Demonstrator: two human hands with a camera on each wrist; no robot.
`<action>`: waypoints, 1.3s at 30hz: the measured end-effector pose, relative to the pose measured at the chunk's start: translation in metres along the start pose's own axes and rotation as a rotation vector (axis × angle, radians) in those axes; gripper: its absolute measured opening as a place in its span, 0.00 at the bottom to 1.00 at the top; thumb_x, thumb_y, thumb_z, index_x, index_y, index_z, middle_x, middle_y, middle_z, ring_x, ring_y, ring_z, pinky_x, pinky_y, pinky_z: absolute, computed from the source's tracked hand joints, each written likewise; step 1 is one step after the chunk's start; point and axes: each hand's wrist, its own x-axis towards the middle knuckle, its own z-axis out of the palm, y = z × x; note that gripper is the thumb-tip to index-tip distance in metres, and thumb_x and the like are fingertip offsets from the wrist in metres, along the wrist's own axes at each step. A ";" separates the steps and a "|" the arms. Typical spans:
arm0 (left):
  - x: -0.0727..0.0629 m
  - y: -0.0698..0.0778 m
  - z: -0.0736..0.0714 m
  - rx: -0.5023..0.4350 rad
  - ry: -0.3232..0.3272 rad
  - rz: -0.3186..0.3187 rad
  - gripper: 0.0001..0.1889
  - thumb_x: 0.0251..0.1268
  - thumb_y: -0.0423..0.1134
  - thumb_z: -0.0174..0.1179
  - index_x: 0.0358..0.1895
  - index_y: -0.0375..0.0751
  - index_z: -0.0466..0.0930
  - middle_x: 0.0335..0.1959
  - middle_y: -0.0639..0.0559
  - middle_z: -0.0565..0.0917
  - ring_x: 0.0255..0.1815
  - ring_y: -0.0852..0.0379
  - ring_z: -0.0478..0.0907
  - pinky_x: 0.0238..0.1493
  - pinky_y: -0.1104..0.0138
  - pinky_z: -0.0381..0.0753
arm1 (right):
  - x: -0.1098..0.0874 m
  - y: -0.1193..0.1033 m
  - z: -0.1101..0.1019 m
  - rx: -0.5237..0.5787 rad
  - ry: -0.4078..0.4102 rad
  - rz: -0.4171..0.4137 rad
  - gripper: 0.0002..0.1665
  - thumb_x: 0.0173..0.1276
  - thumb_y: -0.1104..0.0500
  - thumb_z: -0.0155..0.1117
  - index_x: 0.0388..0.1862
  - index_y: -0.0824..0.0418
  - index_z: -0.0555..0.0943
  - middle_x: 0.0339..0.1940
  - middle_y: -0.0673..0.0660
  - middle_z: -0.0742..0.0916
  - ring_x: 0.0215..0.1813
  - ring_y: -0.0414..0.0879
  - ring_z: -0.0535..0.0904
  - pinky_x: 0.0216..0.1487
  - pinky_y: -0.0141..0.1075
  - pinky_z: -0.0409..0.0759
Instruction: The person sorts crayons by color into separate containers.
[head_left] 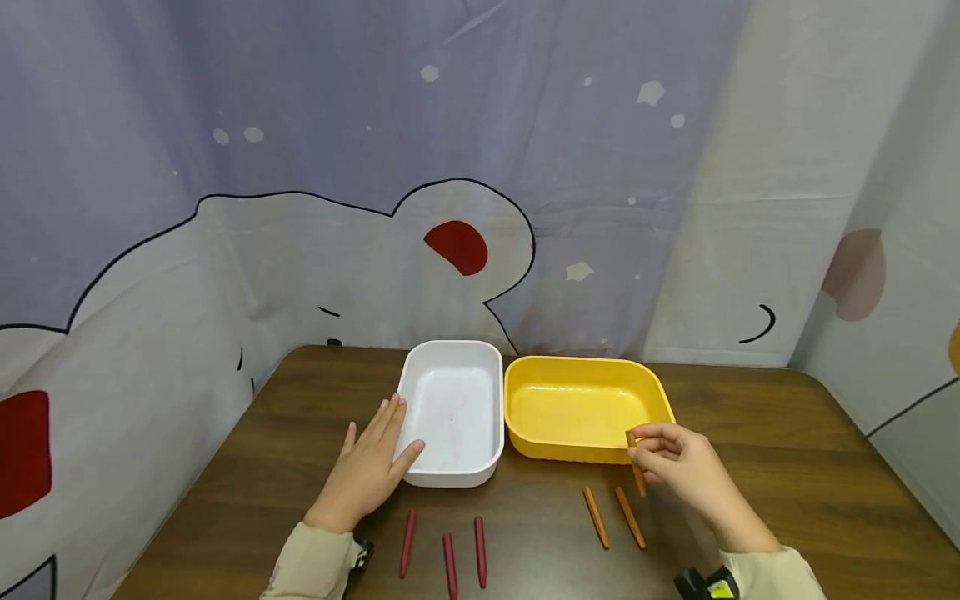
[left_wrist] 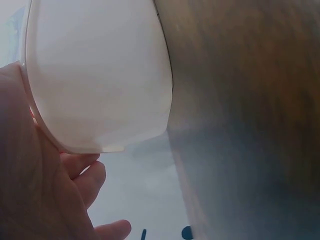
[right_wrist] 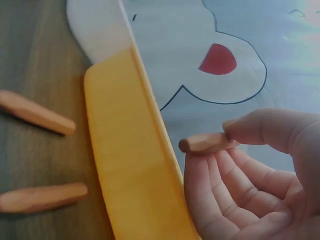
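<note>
My right hand [head_left: 678,462] pinches an orange-brown crayon [head_left: 637,477] between thumb and fingers at the front right rim of a yellow basin [head_left: 555,451]. In the right wrist view the crayon [right_wrist: 207,143] lies across the fingertips, beside the basin's wall [right_wrist: 132,145]. Two more orange-brown crayons, a left one [head_left: 596,517] and a right one [head_left: 630,517], rest on the table below that hand. My left hand [head_left: 367,467] rests with extended fingers on the left rim of a white basin [head_left: 452,479]. That basin's outer wall [left_wrist: 100,75] fills much of the left wrist view.
Three dark red crayons lie on the brown wooden table [head_left: 247,517] in front of the white basin: one at left [head_left: 407,543], one in the middle [head_left: 450,567], one at right [head_left: 480,552]. The basins stand side by side. A printed curtain [head_left: 360,258] hangs behind the table.
</note>
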 end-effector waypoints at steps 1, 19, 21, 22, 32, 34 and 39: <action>0.000 0.000 0.000 -0.001 -0.001 -0.001 0.40 0.80 0.61 0.45 0.81 0.35 0.51 0.82 0.43 0.54 0.82 0.44 0.49 0.73 0.32 0.45 | 0.002 -0.001 0.000 0.017 -0.003 -0.006 0.23 0.70 0.63 0.68 0.58 0.76 0.78 0.40 0.60 0.87 0.38 0.41 0.85 0.39 0.38 0.87; 0.000 -0.002 -0.001 -0.027 -0.003 -0.001 0.41 0.79 0.61 0.46 0.80 0.34 0.51 0.82 0.42 0.53 0.82 0.44 0.48 0.73 0.32 0.46 | 0.051 -0.022 0.023 0.231 -0.089 0.019 0.26 0.72 0.61 0.67 0.60 0.78 0.74 0.44 0.57 0.87 0.42 0.42 0.86 0.45 0.37 0.87; -0.001 -0.002 -0.001 -0.031 0.000 0.000 0.41 0.79 0.61 0.46 0.80 0.34 0.51 0.82 0.42 0.53 0.82 0.44 0.47 0.74 0.32 0.46 | 0.058 -0.023 0.028 0.237 -0.085 0.023 0.26 0.72 0.61 0.66 0.61 0.77 0.74 0.43 0.55 0.86 0.42 0.43 0.86 0.45 0.38 0.87; -0.001 -0.002 -0.001 -0.033 0.001 0.002 0.41 0.79 0.61 0.46 0.80 0.34 0.51 0.82 0.42 0.53 0.82 0.44 0.47 0.74 0.33 0.46 | 0.061 -0.023 0.030 0.234 -0.080 0.023 0.25 0.72 0.61 0.66 0.61 0.76 0.74 0.42 0.55 0.86 0.42 0.44 0.86 0.45 0.38 0.87; -0.001 0.000 -0.002 -0.018 0.023 0.010 0.41 0.79 0.62 0.46 0.80 0.33 0.52 0.81 0.42 0.54 0.82 0.44 0.49 0.74 0.33 0.47 | 0.092 -0.022 0.055 0.186 -0.085 0.057 0.23 0.72 0.62 0.64 0.60 0.75 0.77 0.46 0.62 0.87 0.40 0.45 0.86 0.46 0.41 0.87; -0.001 0.000 -0.002 -0.003 0.019 0.008 0.42 0.78 0.62 0.46 0.80 0.33 0.53 0.81 0.42 0.54 0.82 0.44 0.49 0.74 0.33 0.46 | 0.098 -0.022 0.060 0.178 -0.088 0.070 0.22 0.72 0.62 0.64 0.59 0.75 0.78 0.45 0.62 0.88 0.39 0.45 0.86 0.45 0.41 0.87; -0.001 0.000 -0.001 0.030 0.022 0.013 0.41 0.79 0.62 0.47 0.79 0.32 0.54 0.81 0.42 0.55 0.82 0.45 0.48 0.75 0.35 0.45 | 0.113 -0.020 0.072 0.147 -0.098 0.092 0.21 0.70 0.64 0.65 0.56 0.76 0.78 0.45 0.63 0.88 0.35 0.46 0.85 0.42 0.41 0.88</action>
